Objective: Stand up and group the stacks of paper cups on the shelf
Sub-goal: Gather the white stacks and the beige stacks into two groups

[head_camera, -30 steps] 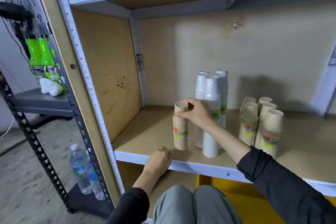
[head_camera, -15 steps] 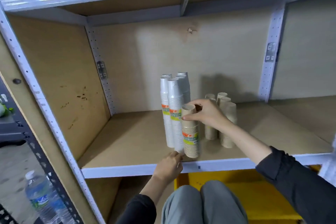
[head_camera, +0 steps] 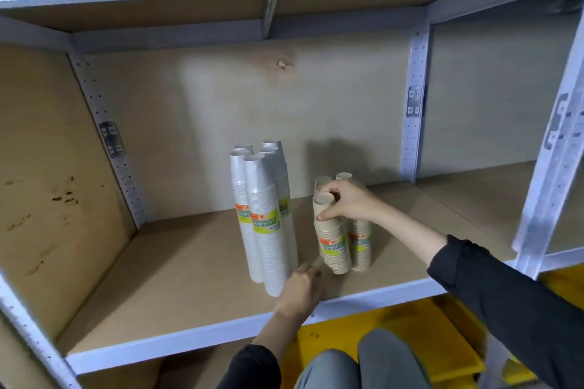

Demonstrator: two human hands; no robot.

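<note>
Several tall white cup stacks (head_camera: pixel 264 218) stand upright together on the wooden shelf (head_camera: pixel 177 265). To their right stand several short brown cup stacks (head_camera: pixel 360 240). My right hand (head_camera: pixel 346 204) grips the top of the front brown cup stack (head_camera: pixel 333 243), which stands upright against the other brown stacks. My left hand (head_camera: pixel 300 292) rests with curled fingers on the shelf's front edge, right by the foot of the white stacks, holding nothing that I can see.
A white metal upright (head_camera: pixel 414 123) divides the back wall on the right. The shelf's white front rail (head_camera: pixel 202 335) runs below my left hand. A yellow bin (head_camera: pixel 407 335) sits under the shelf, behind my knees (head_camera: pixel 357 363).
My right hand carried the brown stack from left of the white stacks to the right, setting it against the brown group. My left hand slid right along the shelf edge. The view shifted right.
</note>
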